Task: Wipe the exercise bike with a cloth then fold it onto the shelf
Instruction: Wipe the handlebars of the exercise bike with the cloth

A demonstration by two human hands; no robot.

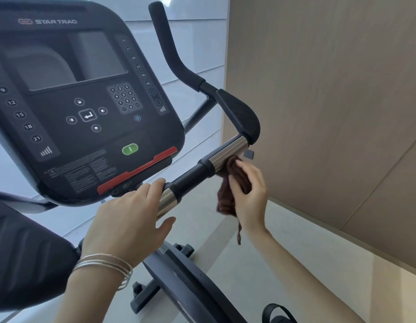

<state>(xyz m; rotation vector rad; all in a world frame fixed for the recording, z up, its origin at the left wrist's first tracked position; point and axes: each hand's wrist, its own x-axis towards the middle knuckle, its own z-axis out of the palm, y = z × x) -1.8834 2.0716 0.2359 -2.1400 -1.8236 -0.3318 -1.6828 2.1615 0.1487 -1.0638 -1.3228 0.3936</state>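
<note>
Wiping is the step in hand. The brown cloth (232,190) is held bunched in the right hand (249,194), whose fingers are curled round it. Its upper edge is pressed against the underside of the shiny metal section (230,152) of the handlebar (190,180). A loose tail of the cloth hangs below the grip.

Further along the same bar, toward the person, the left hand (130,217) is laid over a second metal section. Its fingers are fairly straight across the top and its thumb is spread apart beneath, so the bar is steadied rather than clasped. Thin bangles (104,266) are worn on that wrist.

Above and beyond both hands stands the console (85,101) of the exercise bike (183,276), which is not touched by the cloth.

The task is judged to be at an early or middle stage. For the next move, the cloth would need to be drawn along or round the bar with the pressure kept up, and the padded grip beyond it remains to be covered.

No shelf and no container of any kind is seen, so where the folded cloth is to be put cannot be told. Only a plain wall (330,101) lies past the right hand.
</note>
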